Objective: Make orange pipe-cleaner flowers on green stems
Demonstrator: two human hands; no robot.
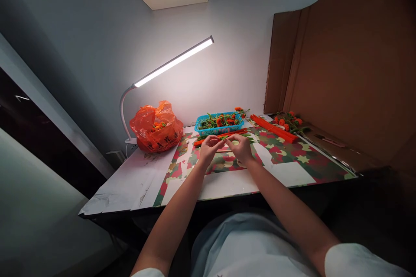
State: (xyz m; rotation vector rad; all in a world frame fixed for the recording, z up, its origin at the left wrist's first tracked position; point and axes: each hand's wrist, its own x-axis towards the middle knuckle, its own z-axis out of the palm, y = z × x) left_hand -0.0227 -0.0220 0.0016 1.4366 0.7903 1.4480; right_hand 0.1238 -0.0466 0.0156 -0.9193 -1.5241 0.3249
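My left hand and my right hand meet over the middle of the table. Their fingertips pinch a small green piece, perhaps a bent fuzzy stem; most of it is covered by the fingers. Just behind them lie orange and green fuzzy stems, partly hidden by my hands. Beyond these stands a blue plastic basket filled with orange flowers on green stems. A thin stick lies on the table below my fingers.
An orange plastic bag with orange flowers stands at the left, beside a lit lamp. A bundle of orange stems and orange flowers lie at the right, near tall cardboard. A cutter-like tool lies at the edge.
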